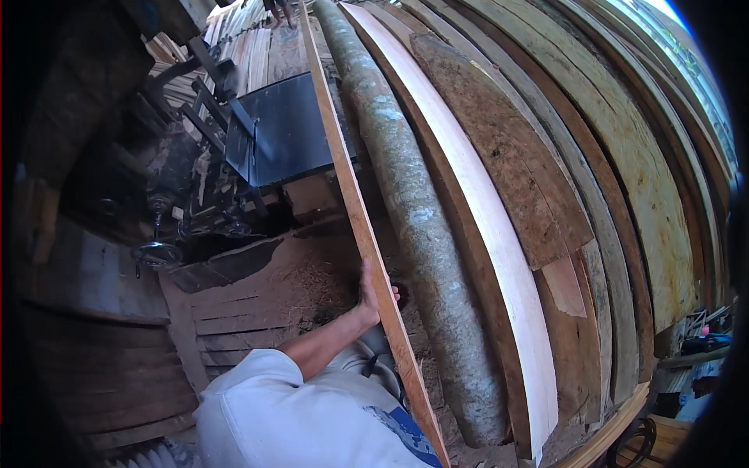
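Observation:
My left hand (369,302) is wrapped round a long, narrow wooden board (349,187). The thumb lies along its left side and the fingertips show past its right side. The board runs from the far top of the view down to my white shirt (273,421), passing beside my chest at the right. To its right lies a long log (421,226) with grey, mottled bark. No part of my right hand can be seen.
A dark metal machine table (292,129) stands ahead left, with a handwheel (157,254) nearer. Sawdust (304,269) covers the slatted floor. At right are a pale-edged slab (499,242) and several rough planks (616,132). A person's legs (279,11) show far off.

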`<state>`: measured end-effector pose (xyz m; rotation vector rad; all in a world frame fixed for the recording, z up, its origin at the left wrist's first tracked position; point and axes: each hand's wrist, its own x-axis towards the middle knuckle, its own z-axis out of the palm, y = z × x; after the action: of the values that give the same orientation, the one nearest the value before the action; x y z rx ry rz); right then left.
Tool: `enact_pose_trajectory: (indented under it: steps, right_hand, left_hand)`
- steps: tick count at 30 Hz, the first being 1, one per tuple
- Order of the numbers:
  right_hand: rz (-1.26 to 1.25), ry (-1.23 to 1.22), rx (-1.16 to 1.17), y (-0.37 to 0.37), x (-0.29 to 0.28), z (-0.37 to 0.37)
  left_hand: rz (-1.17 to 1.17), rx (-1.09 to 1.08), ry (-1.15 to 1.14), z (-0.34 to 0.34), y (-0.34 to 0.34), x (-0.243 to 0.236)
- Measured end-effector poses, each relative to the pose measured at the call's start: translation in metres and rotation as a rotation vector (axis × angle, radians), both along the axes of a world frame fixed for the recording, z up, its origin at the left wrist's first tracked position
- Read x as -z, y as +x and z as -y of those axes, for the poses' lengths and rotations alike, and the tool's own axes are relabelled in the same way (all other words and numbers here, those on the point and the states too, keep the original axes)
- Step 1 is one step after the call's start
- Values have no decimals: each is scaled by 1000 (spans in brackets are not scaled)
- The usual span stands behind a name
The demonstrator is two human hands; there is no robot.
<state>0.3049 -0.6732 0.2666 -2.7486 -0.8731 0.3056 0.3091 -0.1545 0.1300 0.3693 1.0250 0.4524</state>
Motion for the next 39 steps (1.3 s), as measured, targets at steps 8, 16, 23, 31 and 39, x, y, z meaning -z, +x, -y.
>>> enact_pose_trajectory:
  steps: [8,16,23,31,39]
  right_hand:
    - [-1238,79,355,-12,164,-74]
    - [-1107,207,145,-12,230,-266]
    - [-760,291,100,-28,207,-325]
    - [-793,292,131,-36,188,-341]
    - [-143,519,-399,-63,154,-432]
  left_hand:
    - [-76,51,233,-122,-80,-2]
    - [-49,-622,-53,-231,-284,63]
    - [428,-666,38,-315,-363,133]
    - [-7,-953,343,-342,-315,159]
    - [-1764,-66,2220,-345,-429,172]
